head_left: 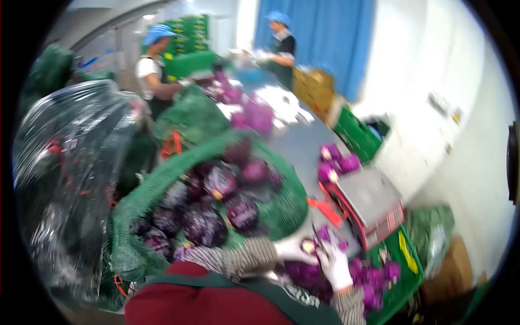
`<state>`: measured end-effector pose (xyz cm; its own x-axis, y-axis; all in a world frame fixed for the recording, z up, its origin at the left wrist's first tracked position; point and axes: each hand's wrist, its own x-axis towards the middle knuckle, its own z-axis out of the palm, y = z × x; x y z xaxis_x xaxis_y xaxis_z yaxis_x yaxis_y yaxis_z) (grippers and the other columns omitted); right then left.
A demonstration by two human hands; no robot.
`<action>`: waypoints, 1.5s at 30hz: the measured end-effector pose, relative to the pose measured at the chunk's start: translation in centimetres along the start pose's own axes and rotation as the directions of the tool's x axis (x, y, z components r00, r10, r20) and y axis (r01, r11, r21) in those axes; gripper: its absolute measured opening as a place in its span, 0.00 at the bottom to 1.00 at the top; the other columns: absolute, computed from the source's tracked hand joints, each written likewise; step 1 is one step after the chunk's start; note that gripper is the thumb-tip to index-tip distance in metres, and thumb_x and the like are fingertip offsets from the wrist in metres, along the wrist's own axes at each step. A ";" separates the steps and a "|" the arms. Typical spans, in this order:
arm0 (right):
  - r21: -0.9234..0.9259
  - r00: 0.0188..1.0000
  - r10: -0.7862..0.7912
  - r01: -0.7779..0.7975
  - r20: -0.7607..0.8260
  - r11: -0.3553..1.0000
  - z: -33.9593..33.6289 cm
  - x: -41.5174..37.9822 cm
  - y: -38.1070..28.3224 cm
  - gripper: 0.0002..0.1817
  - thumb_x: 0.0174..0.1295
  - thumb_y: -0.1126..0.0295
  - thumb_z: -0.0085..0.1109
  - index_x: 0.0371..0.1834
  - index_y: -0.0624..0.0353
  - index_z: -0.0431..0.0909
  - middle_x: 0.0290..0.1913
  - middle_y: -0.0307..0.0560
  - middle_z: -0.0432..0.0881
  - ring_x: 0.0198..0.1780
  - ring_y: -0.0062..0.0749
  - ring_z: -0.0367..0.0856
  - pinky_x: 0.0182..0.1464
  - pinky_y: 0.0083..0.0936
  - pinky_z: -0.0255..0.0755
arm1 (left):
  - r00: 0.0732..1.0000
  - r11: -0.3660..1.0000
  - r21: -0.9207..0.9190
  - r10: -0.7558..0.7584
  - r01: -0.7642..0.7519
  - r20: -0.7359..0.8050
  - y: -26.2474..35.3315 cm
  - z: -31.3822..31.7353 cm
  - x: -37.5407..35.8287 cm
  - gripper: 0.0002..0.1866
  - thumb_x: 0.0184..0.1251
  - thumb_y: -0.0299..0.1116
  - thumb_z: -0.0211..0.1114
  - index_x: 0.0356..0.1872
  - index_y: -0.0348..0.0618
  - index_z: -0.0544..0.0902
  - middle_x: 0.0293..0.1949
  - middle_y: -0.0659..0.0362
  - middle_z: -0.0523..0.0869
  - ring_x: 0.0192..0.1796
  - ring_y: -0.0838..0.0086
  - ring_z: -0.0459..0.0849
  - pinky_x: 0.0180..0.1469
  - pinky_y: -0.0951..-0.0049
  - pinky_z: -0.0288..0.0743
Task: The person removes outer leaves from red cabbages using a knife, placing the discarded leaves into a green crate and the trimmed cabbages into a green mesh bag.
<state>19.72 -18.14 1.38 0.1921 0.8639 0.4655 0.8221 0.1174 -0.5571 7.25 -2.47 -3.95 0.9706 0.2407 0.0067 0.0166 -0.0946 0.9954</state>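
Observation:
My left hand [292,249], in a white glove, is closed on a purple cabbage [309,246] near the table's front edge. Beside it my right hand [333,262], also gloved in white, is closed round a thin dark tool [316,232], perhaps a knife, held against the cabbage's stem end. Purple leaf pieces [327,234] lie just beyond my hands. To the left, a green mesh bag [290,208] lies open round several purple cabbages [206,225].
A scale [365,197] stands right of my hands, with trimmed cabbages [349,163] behind it. A green crate [409,271] holds more at the lower right. Plastic-wrapped bags [70,179] fill the left. Two people [154,76] [281,49] work at the far end.

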 end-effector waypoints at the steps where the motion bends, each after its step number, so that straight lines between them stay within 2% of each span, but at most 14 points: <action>1: -0.016 0.999 0.010 -0.010 -0.033 1.000 0.3 -0.2 0.2 0.13 0.62 0.72 0.60 0.50 0.60 0.80 0.45 0.54 0.84 0.48 0.50 0.81 0.51 0.37 0.76 | 0.992 0.992 0.052 -0.111 0.115 -0.068 2.6 0.1 -1.2 0.42 0.49 0.38 0.81 0.65 0.35 0.69 0.55 0.53 0.80 0.56 0.72 0.78 0.60 0.73 0.74; 4: -0.107 0.987 0.126 -0.136 -0.095 0.985 1.5 -0.6 1.1 0.11 0.63 0.67 0.60 0.45 0.60 0.81 0.40 0.53 0.84 0.42 0.48 0.83 0.44 0.39 0.77 | 0.952 0.953 -0.064 -0.300 0.296 -0.061 4.5 -0.1 -1.4 0.46 0.49 0.39 0.81 0.67 0.32 0.66 0.55 0.53 0.79 0.55 0.72 0.78 0.59 0.72 0.74; 7: -0.150 0.973 0.140 -0.169 -0.185 0.974 2.5 0.2 0.7 0.08 0.64 0.68 0.60 0.33 0.61 0.79 0.30 0.53 0.81 0.32 0.53 0.81 0.35 0.39 0.75 | 0.965 0.953 -0.193 -0.252 0.235 -0.068 1.9 -0.6 -1.7 0.47 0.51 0.36 0.80 0.70 0.34 0.62 0.58 0.54 0.78 0.58 0.72 0.77 0.62 0.70 0.73; 10: -0.222 0.874 0.037 -0.164 -0.485 0.961 3.0 -1.4 5.6 0.10 0.68 0.66 0.56 0.34 0.61 0.79 0.27 0.51 0.82 0.24 0.39 0.80 0.28 0.32 0.73 | 0.974 0.968 -0.213 -0.167 0.133 -0.151 0.6 -0.4 -3.7 0.47 0.52 0.32 0.79 0.71 0.32 0.59 0.60 0.50 0.76 0.55 0.68 0.81 0.60 0.67 0.76; 11: 0.396 0.716 0.514 -0.349 -0.472 0.849 1.6 -2.6 5.9 0.10 0.69 0.65 0.55 0.35 0.60 0.78 0.27 0.48 0.82 0.22 0.32 0.78 0.24 0.28 0.71 | 0.977 0.960 -0.252 -0.163 0.124 -0.140 -0.4 -0.8 -4.2 0.52 0.52 0.31 0.79 0.74 0.33 0.52 0.64 0.50 0.73 0.56 0.66 0.81 0.61 0.65 0.76; 12: 0.853 0.512 0.843 -0.356 -0.162 0.381 0.4 -4.1 5.8 0.10 0.71 0.64 0.54 0.36 0.59 0.78 0.27 0.45 0.82 0.19 0.25 0.75 0.21 0.24 0.70 | 0.974 0.943 -0.317 -0.160 0.104 -0.158 -1.7 -1.2 -4.4 0.53 0.52 0.29 0.79 0.74 0.33 0.52 0.66 0.51 0.71 0.60 0.66 0.79 0.64 0.65 0.73; 16: 0.764 0.535 0.828 -0.459 -0.169 0.453 -0.2 -9.8 2.4 0.12 0.73 0.61 0.50 0.41 0.59 0.74 0.28 0.42 0.82 0.13 0.17 0.68 0.16 0.16 0.65 | 0.971 0.955 -0.298 -0.075 0.005 -0.226 2.8 1.1 -4.6 0.56 0.49 0.35 0.79 0.75 0.34 0.51 0.70 0.47 0.65 0.72 0.62 0.66 0.73 0.61 0.61; 18: 0.805 0.487 0.873 -0.530 0.029 0.268 1.2 -11.4 -1.4 0.16 0.74 0.57 0.49 0.46 0.61 0.74 0.30 0.43 0.83 0.13 0.19 0.69 0.17 0.17 0.65 | 0.961 0.904 0.426 0.137 -0.023 -0.239 0.7 0.5 -2.9 0.61 0.45 0.47 0.80 0.75 0.34 0.50 0.72 0.41 0.60 0.76 0.55 0.58 0.77 0.59 0.52; 21: 0.722 0.475 0.873 -0.642 0.110 0.258 4.4 -14.0 -3.5 0.14 0.73 0.63 0.50 0.52 0.61 0.76 0.41 0.49 0.85 0.26 0.25 0.80 0.31 0.26 0.75 | 0.973 0.765 0.644 0.165 -0.023 -0.161 1.6 1.6 -2.4 0.63 0.42 0.55 0.78 0.75 0.34 0.49 0.74 0.37 0.54 0.77 0.47 0.52 0.77 0.59 0.48; 23: 0.195 0.841 0.447 -0.405 -0.304 0.893 5.8 -15.6 0.4 0.20 0.75 0.63 0.44 0.60 0.67 0.71 0.54 0.58 0.80 0.31 0.29 0.76 0.35 0.26 0.74 | 0.986 0.695 0.718 0.111 0.012 -0.123 3.4 2.1 -2.3 0.63 0.42 0.55 0.77 0.75 0.34 0.49 0.74 0.37 0.53 0.76 0.46 0.52 0.76 0.58 0.51; 26: -0.142 0.903 0.297 -0.353 -0.309 0.925 3.0 -10.8 -0.6 0.26 0.75 0.64 0.44 0.70 0.70 0.60 0.64 0.64 0.72 0.57 0.44 0.79 0.61 0.32 0.73 | 0.987 0.621 0.784 0.133 -0.012 -0.090 3.9 3.1 -1.6 0.64 0.43 0.56 0.76 0.74 0.30 0.49 0.73 0.36 0.54 0.75 0.44 0.54 0.75 0.56 0.54; 28: 0.202 0.890 0.408 -0.369 -0.204 0.907 0.7 -7.3 -2.9 0.28 0.74 0.64 0.45 0.72 0.69 0.57 0.69 0.66 0.65 0.74 0.52 0.60 0.73 0.37 0.56 | 0.988 0.613 0.790 0.121 0.002 -0.097 3.5 2.9 -1.2 0.64 0.43 0.56 0.76 0.74 0.29 0.48 0.73 0.35 0.55 0.75 0.45 0.54 0.75 0.56 0.55; 38: 0.003 0.859 0.511 -0.511 -0.027 0.859 1.4 -5.3 -2.3 0.37 0.70 0.62 0.51 0.76 0.69 0.48 0.75 0.68 0.53 0.66 0.60 0.70 0.58 0.37 0.75 | 0.987 0.648 0.757 0.051 0.084 -0.153 4.2 3.0 -0.4 0.63 0.44 0.56 0.74 0.74 0.27 0.48 0.72 0.34 0.56 0.75 0.44 0.55 0.73 0.55 0.58; 45: -0.200 0.813 0.580 -0.579 -0.060 0.791 1.1 -3.1 -1.5 0.30 0.70 0.63 0.50 0.69 0.72 0.61 0.63 0.70 0.71 0.50 0.56 0.82 0.46 0.36 0.80 | 0.979 0.575 0.810 0.075 0.114 -0.191 4.0 4.0 0.6 0.63 0.43 0.56 0.74 0.72 0.24 0.49 0.71 0.32 0.58 0.72 0.40 0.59 0.72 0.53 0.60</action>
<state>17.30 -20.41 -0.02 0.6646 0.7410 0.0964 0.6460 -0.5048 -0.5726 8.85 -6.54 -0.37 0.9051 0.4133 0.1000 0.3150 -0.8097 0.4951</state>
